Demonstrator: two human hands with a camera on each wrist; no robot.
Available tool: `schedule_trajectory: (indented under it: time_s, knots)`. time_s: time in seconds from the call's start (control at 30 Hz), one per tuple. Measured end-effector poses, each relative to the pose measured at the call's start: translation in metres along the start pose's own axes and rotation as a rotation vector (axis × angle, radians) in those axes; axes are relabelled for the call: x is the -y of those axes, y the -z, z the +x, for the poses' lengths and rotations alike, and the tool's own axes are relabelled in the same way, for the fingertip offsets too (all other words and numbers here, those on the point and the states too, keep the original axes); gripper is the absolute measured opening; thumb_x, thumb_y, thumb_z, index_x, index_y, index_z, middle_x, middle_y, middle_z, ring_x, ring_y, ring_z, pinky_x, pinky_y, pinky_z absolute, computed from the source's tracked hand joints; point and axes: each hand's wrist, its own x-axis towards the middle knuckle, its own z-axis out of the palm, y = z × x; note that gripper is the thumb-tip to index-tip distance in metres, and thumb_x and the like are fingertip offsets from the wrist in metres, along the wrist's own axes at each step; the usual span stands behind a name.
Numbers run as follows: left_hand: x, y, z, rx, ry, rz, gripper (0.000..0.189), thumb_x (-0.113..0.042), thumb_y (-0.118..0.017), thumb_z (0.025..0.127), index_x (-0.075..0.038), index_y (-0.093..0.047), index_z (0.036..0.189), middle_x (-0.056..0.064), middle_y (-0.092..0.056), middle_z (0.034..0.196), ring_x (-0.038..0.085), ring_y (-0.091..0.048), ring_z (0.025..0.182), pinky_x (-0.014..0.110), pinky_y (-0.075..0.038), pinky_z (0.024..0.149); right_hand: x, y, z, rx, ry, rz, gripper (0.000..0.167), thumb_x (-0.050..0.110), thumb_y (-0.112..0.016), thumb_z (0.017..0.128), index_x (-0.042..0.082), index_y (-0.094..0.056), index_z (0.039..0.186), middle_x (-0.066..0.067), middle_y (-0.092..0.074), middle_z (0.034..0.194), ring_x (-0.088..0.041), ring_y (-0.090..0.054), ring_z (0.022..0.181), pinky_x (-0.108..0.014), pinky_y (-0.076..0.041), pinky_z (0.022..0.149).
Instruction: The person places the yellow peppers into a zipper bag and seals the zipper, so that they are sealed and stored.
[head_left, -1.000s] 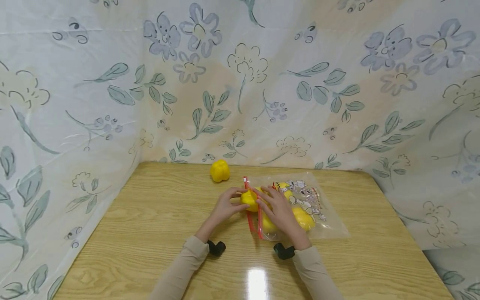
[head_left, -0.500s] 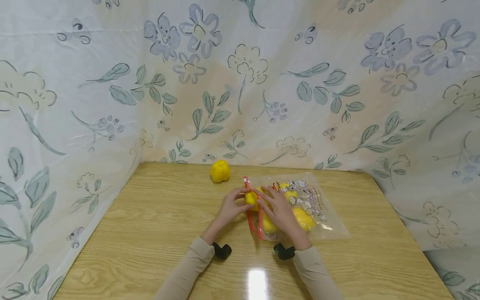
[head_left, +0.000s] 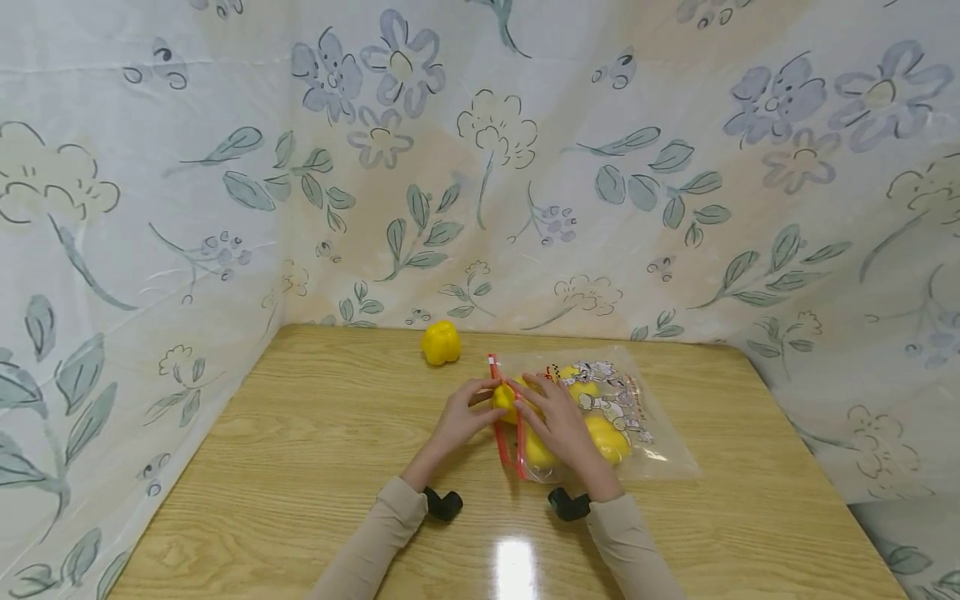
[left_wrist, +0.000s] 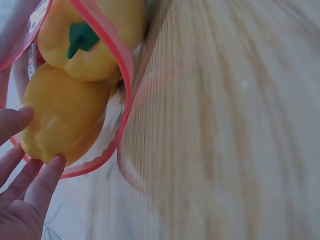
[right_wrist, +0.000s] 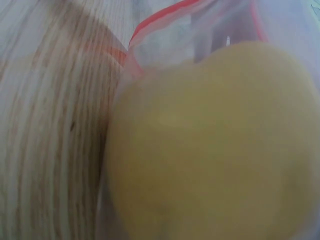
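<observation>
Fingers of the left hand [head_left: 459, 417], spread and nearly straight, touch one end of a yellow bell pepper [left_wrist: 65, 110] at the mouth of a clear red-zipped bag [head_left: 663, 437]; the right hand [head_left: 562, 423] lies over the bag, its grip unclear to me. Another pepper [head_left: 441, 343] sits toward the back of the wood-grain table [head_left: 300, 433], before floral cloth [head_left: 450, 175].

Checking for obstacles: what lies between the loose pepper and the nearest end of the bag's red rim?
In the head view, only bare tabletop lies between the pepper and that rim end.
</observation>
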Motion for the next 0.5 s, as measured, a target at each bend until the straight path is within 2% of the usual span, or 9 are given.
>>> schedule_trajectory:
  time_s: [0.23,0.37,0.5]
  knots:
    - [0.0005,-0.0017,0.0001,0.002,0.035,0.014,0.045,-0.002,-0.066,0.083,0.008,-0.051,0.125,0.025,-0.051,0.126,0.043,-0.049,0.114,0.050,-0.047,0.090,-0.0006,-0.0013,-0.0005,0.000,-0.008,-0.002,0.039,0.039,-0.045,0.097,0.031,-0.049,0.134,-0.009,-0.050,0.135,-0.029,-0.042,0.127,-0.056,-0.020,0.110]
    - [0.0017,-0.0029,-0.0002,-0.007,0.029,0.042,0.045,-0.004,-0.067,0.083,0.006,-0.052,0.124,0.023,-0.053,0.125,0.040,-0.051,0.111,0.043,-0.051,0.087,0.0003,-0.0011,0.0001,-0.008,-0.002,0.006,0.038,0.038,-0.046,0.096,0.029,-0.051,0.133,-0.010,-0.051,0.134,-0.031,-0.042,0.127,-0.058,-0.021,0.109]
    - [0.0032,-0.0036,-0.0007,-0.009,0.019,0.032,0.044,-0.004,-0.067,0.084,0.007,-0.052,0.124,0.024,-0.053,0.125,0.041,-0.052,0.111,0.045,-0.051,0.088,0.0010,-0.0007,0.0007,-0.005,-0.001,0.006,0.038,0.038,-0.046,0.096,0.028,-0.052,0.133,-0.010,-0.052,0.133,-0.031,-0.042,0.128,-0.058,-0.021,0.109]
